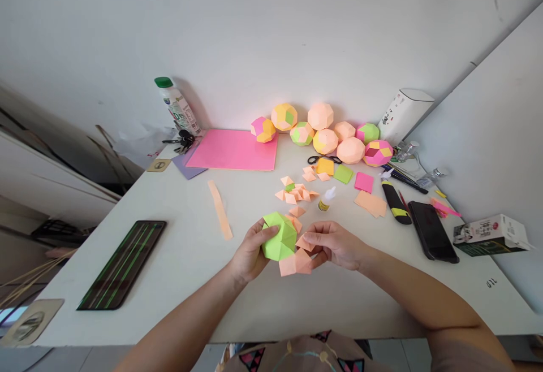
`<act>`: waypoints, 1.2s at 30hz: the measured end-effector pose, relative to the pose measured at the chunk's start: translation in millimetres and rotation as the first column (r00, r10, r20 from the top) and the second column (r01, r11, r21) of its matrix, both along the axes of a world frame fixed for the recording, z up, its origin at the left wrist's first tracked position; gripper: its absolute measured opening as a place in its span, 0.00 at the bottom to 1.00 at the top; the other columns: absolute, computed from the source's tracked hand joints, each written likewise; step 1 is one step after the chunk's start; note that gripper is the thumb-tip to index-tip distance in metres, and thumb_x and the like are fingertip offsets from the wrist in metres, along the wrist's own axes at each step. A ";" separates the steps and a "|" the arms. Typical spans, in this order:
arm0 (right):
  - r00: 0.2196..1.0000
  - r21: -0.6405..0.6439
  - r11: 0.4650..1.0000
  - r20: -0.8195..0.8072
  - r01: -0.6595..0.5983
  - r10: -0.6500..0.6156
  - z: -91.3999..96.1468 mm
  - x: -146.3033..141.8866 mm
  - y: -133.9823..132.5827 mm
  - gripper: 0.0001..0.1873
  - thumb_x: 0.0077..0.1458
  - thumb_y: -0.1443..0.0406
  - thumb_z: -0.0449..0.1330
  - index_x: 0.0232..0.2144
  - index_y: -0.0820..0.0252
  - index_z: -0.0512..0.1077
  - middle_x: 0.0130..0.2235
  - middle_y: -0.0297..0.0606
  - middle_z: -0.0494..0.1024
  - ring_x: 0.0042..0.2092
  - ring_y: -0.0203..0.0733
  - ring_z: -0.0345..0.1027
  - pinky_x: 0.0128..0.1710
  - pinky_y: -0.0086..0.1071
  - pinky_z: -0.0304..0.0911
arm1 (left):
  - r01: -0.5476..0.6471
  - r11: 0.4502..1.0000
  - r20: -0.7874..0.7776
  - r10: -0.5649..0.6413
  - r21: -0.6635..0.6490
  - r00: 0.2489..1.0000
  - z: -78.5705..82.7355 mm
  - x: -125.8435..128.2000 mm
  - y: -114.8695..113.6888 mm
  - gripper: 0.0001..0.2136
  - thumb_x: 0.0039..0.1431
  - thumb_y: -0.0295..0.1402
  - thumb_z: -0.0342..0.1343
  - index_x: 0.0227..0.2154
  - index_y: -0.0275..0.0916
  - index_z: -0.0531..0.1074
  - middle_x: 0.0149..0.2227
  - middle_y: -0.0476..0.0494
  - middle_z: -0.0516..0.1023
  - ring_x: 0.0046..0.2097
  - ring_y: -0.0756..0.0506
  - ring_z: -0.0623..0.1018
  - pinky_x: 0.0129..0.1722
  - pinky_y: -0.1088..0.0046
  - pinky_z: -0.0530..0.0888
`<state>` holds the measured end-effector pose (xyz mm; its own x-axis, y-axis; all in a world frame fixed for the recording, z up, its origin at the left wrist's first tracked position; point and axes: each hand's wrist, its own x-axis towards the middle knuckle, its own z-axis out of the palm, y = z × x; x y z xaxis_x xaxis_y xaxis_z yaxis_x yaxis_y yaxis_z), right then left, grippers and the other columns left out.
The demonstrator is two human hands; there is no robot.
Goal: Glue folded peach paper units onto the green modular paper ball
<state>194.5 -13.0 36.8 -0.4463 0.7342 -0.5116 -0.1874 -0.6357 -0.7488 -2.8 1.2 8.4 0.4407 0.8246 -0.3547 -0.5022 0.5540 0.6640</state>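
Note:
My left hand [253, 247] is closed round a half-built paper ball [278, 242], green with peach pieces joined along its lower right. With fingers pinched, my right hand [335, 242] holds a folded peach paper piece [304, 242] against the ball's right side. How firmly that piece is joined to the ball I cannot tell. Just beyond the hands lie several loose folded peach pieces [299, 193], one green among them. A small glue bottle [326, 198] with a white nozzle stands upright right of that pile.
Several finished paper balls [350, 150] line the wall. Before them are scissors [314, 160] and coloured paper squares [343, 174]. A cutter [396, 202], a phone [432, 230] and a carton [490, 235] lie right. A dark tablet-like slab [123, 264], pink sheet [233, 150] and bottle [178, 106] are left.

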 end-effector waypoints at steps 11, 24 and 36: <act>1.000 0.005 1.000 -0.006 -0.024 0.024 -3.6 2.3 0.3 0.14 0.44 0.60 0.68 0.21 0.66 0.70 0.23 0.28 0.68 0.23 0.30 0.69 0.27 0.27 0.73 | -0.013 1.000 -0.008 0.013 -0.002 1.000 -0.3 -1.2 1.0 0.11 0.46 0.32 0.62 0.34 0.36 0.71 0.32 0.42 0.79 0.33 0.44 0.78 0.31 0.72 0.70; 0.999 0.235 0.972 0.048 -0.005 -0.006 -0.7 -3.9 -5.6 0.16 0.48 0.55 0.63 0.22 0.65 0.74 0.23 0.33 0.69 0.24 0.33 0.67 0.22 0.29 0.70 | 0.107 0.994 0.128 -0.109 0.027 0.986 -4.9 -1.4 0.5 0.11 0.47 0.34 0.60 0.34 0.34 0.73 0.32 0.39 0.79 0.35 0.40 0.78 0.33 0.69 0.69; 0.997 0.351 0.937 0.067 0.001 -0.026 10.4 -11.1 -12.8 0.17 0.50 0.56 0.61 0.19 0.65 0.71 0.20 0.33 0.71 0.21 0.33 0.67 0.22 0.29 0.68 | 0.106 0.992 0.168 -0.093 -0.068 0.981 -5.8 -0.2 -2.8 0.13 0.44 0.36 0.61 0.34 0.35 0.75 0.33 0.41 0.80 0.39 0.38 0.77 0.37 0.66 0.70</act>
<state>183.4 -25.8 47.2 -0.4081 0.8779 -0.2504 -0.1338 -0.3288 -0.9349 -3.0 -1.6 2.6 0.5766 0.7471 -0.3306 -0.5404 0.6523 0.5315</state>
